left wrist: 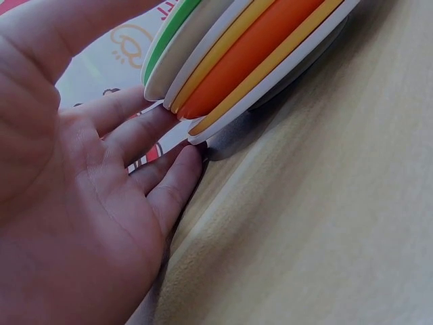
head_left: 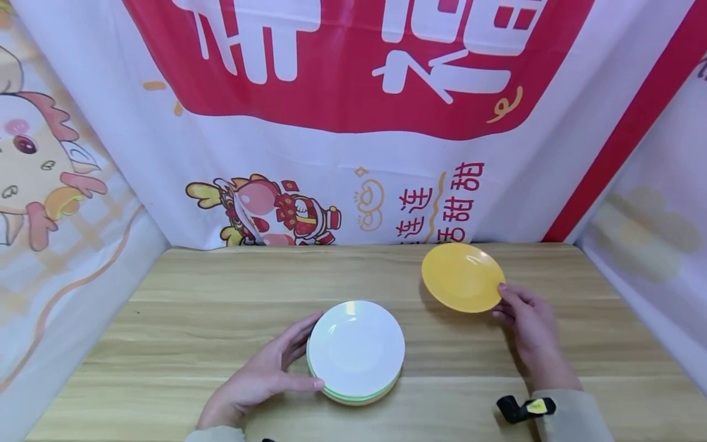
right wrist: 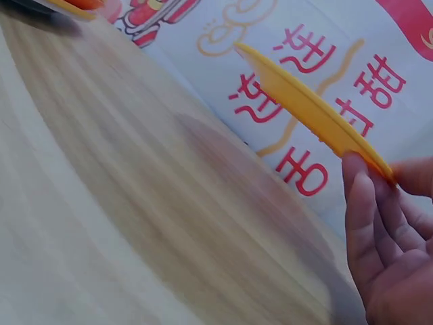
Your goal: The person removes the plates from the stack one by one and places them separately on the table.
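My right hand [head_left: 531, 325] pinches the rim of a yellow plate [head_left: 461, 277] between thumb and fingers. In the right wrist view this plate [right wrist: 314, 105] is tilted and raised above the table, its shadow below. A stack of plates [head_left: 356, 350] stands nearer me, a white plate uppermost with a green rim just under it. White, yellow and orange plates [left wrist: 250, 61] show edge-on in the left wrist view. At the stack's left side my left hand [head_left: 265, 374] is spread, fingertips touching the plate edges and the thumb at the near rim.
The wood-grain table [head_left: 210, 294] runs back to a hanging white and red printed cloth [head_left: 342, 153]. Printed cloths also hang at the left and right sides. A black strap with a yellow label [head_left: 525, 408] is on the right sleeve [head_left: 574, 417].
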Demonstrator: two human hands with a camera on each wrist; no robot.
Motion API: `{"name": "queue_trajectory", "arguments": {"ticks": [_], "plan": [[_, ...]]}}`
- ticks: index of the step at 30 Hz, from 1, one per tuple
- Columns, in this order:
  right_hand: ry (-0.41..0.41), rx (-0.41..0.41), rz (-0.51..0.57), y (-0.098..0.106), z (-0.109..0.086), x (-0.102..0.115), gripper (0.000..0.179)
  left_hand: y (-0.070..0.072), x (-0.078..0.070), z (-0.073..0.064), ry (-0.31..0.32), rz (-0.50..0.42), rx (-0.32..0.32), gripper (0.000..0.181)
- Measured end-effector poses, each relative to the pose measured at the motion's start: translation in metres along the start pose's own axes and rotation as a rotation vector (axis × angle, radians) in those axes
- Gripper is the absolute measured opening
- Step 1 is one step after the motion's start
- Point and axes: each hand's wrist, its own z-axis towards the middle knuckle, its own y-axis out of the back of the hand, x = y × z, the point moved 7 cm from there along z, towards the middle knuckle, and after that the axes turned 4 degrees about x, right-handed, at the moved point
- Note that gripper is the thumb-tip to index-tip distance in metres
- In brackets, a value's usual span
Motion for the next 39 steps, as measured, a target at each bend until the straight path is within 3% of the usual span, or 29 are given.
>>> {"name": "queue_trajectory", "arguments": {"ticks": [10, 14, 17, 20, 24, 28, 31, 34, 39], "plan": [[-0.090, -0.173, 0.116, 0.036, 0.012, -0.001, 0.050, -0.001, 0.000, 0.000, 0.012, -0.015, -0.003, 0.103], [-0.124, -0.218, 0.166, 0.047, 0.017, -0.001, 0.045, 0.001, 0.000, -0.001, 0.027, -0.020, -0.012, 0.102], [-0.138, -0.235, 0.195, 0.053, 0.021, -0.001, 0.040, 0.001, 0.001, -0.001, 0.021, -0.020, -0.014, 0.102], [-0.164, -0.236, 0.185, 0.059, 0.024, 0.000, 0.057, 0.000, 0.002, -0.001, 0.007, -0.019, -0.013, 0.102], [-0.171, -0.229, 0.180, 0.066, 0.027, 0.003, 0.064, 0.000, 0.002, 0.000, -0.005, -0.018, -0.012, 0.105], [-0.171, -0.236, 0.201, 0.072, 0.029, 0.005, 0.051, 0.000, 0.001, 0.000, 0.000, -0.017, -0.015, 0.107], [-0.185, -0.246, 0.170, 0.077, 0.031, 0.006, 0.055, 0.001, 0.000, -0.001, 0.004, -0.018, -0.018, 0.107], [-0.190, -0.256, 0.076, 0.083, 0.032, 0.008, 0.067, 0.001, 0.000, -0.001, -0.002, -0.017, -0.018, 0.106], [-0.229, -0.276, -0.041, 0.093, 0.032, 0.007, 0.070, 0.000, 0.000, -0.001, -0.015, -0.011, -0.014, 0.105]]}}
